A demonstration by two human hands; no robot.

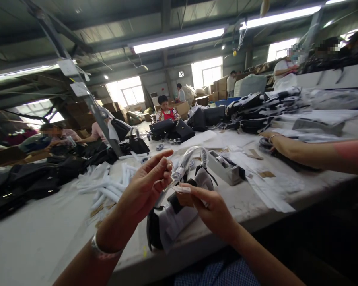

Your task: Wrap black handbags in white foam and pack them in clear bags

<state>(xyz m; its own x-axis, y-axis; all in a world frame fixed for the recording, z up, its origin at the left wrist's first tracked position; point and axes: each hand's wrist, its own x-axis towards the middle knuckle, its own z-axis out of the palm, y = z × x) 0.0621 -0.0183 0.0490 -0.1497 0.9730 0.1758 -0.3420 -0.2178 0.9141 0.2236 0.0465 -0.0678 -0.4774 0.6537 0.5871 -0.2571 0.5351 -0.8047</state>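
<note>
My left hand [144, 186] is raised in front of a black handbag, its thumb and fingertips pinched together. Whatever sits in that pinch is too small to make out. Between the thumb and fingers of my right hand [211, 208] is a small brown paper piece [185, 198] with a white strip along its top. Below both hands the handbag [154, 230] sits at the table edge, partly covered in white wrapping [174, 224]. Its arched handle [193, 151] is wrapped in clear plastic and rises behind my fingers. My hands hide part of the bag.
A grey tape dispenser [228, 169] stands right of the bag. White rolls [110, 192] lie to the left on the table [32, 242]. A co-worker's arm [304, 155] reaches in from the right. Black bags [181, 129] and plastic-wrapped piles [265, 105] stand farther back.
</note>
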